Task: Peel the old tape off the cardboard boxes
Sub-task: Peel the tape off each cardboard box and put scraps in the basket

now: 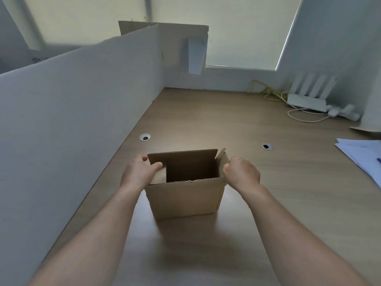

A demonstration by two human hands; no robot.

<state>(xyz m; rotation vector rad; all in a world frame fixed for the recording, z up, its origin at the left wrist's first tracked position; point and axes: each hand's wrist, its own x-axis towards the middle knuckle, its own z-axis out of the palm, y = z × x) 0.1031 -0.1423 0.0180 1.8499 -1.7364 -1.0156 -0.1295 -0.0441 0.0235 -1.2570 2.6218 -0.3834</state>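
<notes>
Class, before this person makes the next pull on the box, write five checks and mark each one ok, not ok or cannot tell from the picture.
1. The cardboard box stands upright on the desk with its top open: ok.
2. The left hand holds the left flap, thumb over it: ok.
3. The right hand grips the right flap: ok.
4. The old tape is found before pulling: cannot tell; no strip plainly shows on the sides in view.
5. The paper stack and router lie apart from the box: ok.
</notes>
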